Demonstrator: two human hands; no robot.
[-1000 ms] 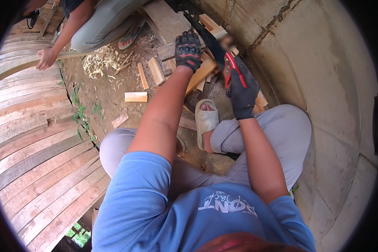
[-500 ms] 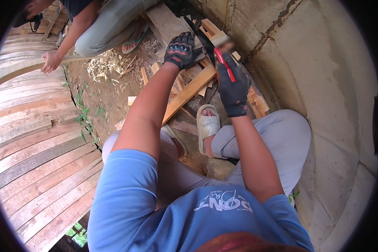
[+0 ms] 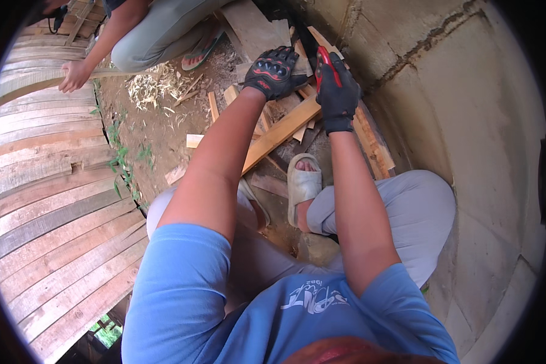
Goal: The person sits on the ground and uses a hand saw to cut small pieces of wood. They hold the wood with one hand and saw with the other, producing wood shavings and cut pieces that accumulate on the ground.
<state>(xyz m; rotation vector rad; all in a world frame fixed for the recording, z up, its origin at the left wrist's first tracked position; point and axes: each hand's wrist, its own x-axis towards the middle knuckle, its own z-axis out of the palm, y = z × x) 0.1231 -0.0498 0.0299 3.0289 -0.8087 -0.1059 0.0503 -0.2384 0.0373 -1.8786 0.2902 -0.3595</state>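
Observation:
My left hand [image 3: 275, 74], in a black glove with red trim, presses over a pale wooden board [image 3: 242, 71]. Its fingers bend over the far side and the thumb points right; the fingertips are hidden. In my gloved right hand [image 3: 338, 94] is a handsaw with a red and black handle [image 3: 327, 65], gripped with the fingers closed. The saw's dark blade [image 3: 308, 41] runs away from me, just right of my left hand; its teeth cannot be made out. Under both hands a long yellowish plank [image 3: 282, 134] slants across other wood pieces.
Offcuts and a wide board [image 3: 255, 27] lie around the hands. Wood shavings [image 3: 151, 88] cover the ground at left, near a crouching person's hand [image 3: 74, 76] holding a long strip. A concrete wall [image 3: 455, 109] rises at right; wooden slats [image 3: 54, 176] stretch along the left.
My right hand has pushed the saw forward, away from me, and its handle now sits closer to my left hand. The left hand stays over the board; the whole view has shifted slightly.

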